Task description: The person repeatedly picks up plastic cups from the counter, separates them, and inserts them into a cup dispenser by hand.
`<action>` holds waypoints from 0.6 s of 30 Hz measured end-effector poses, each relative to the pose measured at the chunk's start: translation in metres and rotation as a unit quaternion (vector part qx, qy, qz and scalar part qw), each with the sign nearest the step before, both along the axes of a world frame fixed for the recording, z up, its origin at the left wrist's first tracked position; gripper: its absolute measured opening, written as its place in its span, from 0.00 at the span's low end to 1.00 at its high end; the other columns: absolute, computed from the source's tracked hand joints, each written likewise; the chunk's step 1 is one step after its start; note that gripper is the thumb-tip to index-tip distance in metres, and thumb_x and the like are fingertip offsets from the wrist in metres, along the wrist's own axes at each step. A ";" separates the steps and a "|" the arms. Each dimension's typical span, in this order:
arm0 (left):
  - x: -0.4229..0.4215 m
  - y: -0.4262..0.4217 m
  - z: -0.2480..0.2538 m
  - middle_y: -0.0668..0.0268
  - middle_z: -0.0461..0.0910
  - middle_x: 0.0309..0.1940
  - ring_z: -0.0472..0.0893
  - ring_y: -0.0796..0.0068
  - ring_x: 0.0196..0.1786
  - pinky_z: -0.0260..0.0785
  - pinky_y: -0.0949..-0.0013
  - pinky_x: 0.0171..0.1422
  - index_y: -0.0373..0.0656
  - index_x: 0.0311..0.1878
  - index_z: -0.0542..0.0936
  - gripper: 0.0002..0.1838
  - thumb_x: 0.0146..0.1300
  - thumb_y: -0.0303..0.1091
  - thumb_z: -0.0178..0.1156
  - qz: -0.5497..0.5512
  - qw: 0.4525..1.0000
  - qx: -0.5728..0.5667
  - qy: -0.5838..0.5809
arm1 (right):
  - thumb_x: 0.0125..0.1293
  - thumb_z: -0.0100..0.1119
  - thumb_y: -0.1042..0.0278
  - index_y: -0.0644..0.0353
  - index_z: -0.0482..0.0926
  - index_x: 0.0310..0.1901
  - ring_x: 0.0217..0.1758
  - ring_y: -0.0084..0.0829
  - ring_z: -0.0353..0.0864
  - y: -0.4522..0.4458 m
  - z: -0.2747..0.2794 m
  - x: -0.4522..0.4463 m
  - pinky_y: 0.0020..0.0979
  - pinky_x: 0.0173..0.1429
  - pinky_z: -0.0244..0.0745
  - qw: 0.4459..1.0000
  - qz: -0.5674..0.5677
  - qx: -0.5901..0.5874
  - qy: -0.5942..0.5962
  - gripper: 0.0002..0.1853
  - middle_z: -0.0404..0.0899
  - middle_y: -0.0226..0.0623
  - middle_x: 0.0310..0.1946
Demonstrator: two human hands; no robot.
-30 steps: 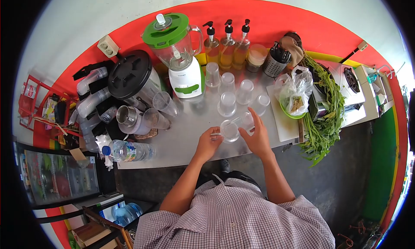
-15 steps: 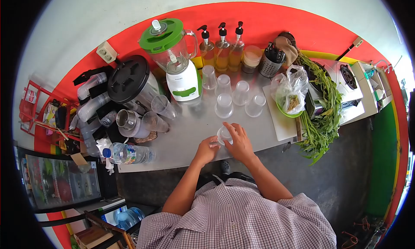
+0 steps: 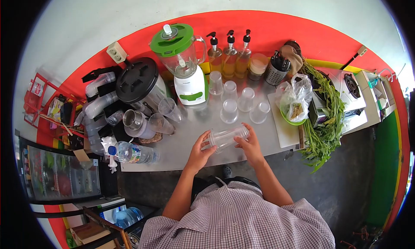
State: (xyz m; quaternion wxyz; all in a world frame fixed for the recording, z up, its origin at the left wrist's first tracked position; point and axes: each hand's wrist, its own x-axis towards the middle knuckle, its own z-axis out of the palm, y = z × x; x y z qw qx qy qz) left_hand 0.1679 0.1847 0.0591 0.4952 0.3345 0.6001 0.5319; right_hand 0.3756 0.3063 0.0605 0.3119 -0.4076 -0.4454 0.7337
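Observation:
A clear plastic cup [image 3: 225, 138] lies sideways in the air between my hands, above the front part of the steel table. I cannot tell if more than one cup is nested there. My left hand [image 3: 200, 153] grips its left end, thumb below and fingers above. On the other end, my right hand [image 3: 249, 146] holds it between thumb and fingers. Just beyond, several matching cups stand upside down on the metal top, the nearest being a front cup [image 3: 229, 112] and a right-hand cup [image 3: 260, 113].
A green-lidded blender [image 3: 190, 86] and pump bottles [image 3: 229, 61] line the back. Leafy greens [image 3: 322, 128] and a bagged green bowl [image 3: 294, 115] are at right. On the left are a black-lidded container [image 3: 137, 81], tall clear jugs [image 3: 170, 109] and a water bottle [image 3: 132, 153].
The cup has tipped from roughly upright onto its side, and my hands have moved apart to its two ends. The view has shifted slightly.

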 end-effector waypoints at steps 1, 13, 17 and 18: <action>-0.003 -0.003 0.008 0.55 0.71 0.79 0.77 0.60 0.73 0.77 0.58 0.70 0.45 0.85 0.67 0.41 0.72 0.31 0.73 0.004 1.000 0.002 0.002 | 0.75 0.70 0.73 0.54 0.61 0.82 0.60 0.30 0.84 0.000 0.004 0.000 0.35 0.56 0.84 1.000 0.004 0.002 0.002 0.39 0.81 0.38 0.63; -0.012 -0.035 0.069 0.61 0.69 0.82 0.76 0.59 0.75 0.73 0.54 0.76 0.49 0.84 0.69 0.46 0.64 0.31 0.78 0.005 0.998 0.054 0.022 | 0.78 0.61 0.71 0.54 0.61 0.79 0.64 0.33 0.83 -0.021 0.045 -0.004 0.39 0.60 0.83 0.990 0.057 -0.041 0.125 0.32 0.77 0.37 0.65; -0.019 -0.047 0.091 0.64 0.73 0.80 0.78 0.64 0.72 0.74 0.58 0.73 0.47 0.82 0.71 0.45 0.62 0.32 0.78 0.019 0.995 0.076 0.056 | 0.76 0.64 0.69 0.55 0.60 0.79 0.64 0.32 0.81 -0.025 0.069 -0.011 0.38 0.61 0.82 0.991 0.086 0.030 0.094 0.34 0.77 0.37 0.64; -0.022 -0.050 0.098 0.65 0.73 0.79 0.79 0.65 0.71 0.74 0.59 0.72 0.47 0.82 0.71 0.44 0.62 0.33 0.79 0.013 0.994 0.082 0.072 | 0.75 0.65 0.69 0.55 0.60 0.79 0.64 0.31 0.80 -0.025 0.075 -0.014 0.38 0.61 0.81 0.991 0.091 0.055 0.085 0.36 0.77 0.37 0.64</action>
